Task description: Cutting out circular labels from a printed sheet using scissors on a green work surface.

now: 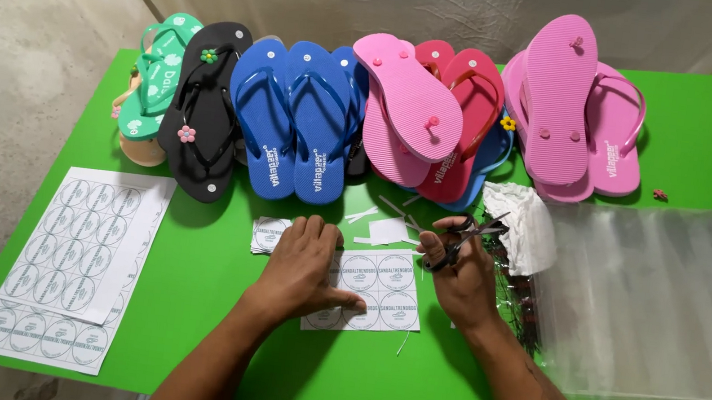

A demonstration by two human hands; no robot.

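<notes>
My left hand (305,262) lies flat, fingers spread, on a small sheet of round labels (388,291) on the green table (208,299), pinning its left part down. My right hand (460,272) grips black-handled scissors (460,234) just above the sheet's upper right corner, the blades pointing up and left. A small cut stack of labels (268,234) rests to the left of my left hand. White paper offcuts (387,229) sit beyond the sheet.
Two larger label sheets (77,261) lie at the left. A row of flip-flops runs along the back: green (158,81), black (208,114), blue (293,120), pink and red (425,114), pink (571,104). Clear plastic bags (660,301) and crumpled white cloth (520,225) are at the right.
</notes>
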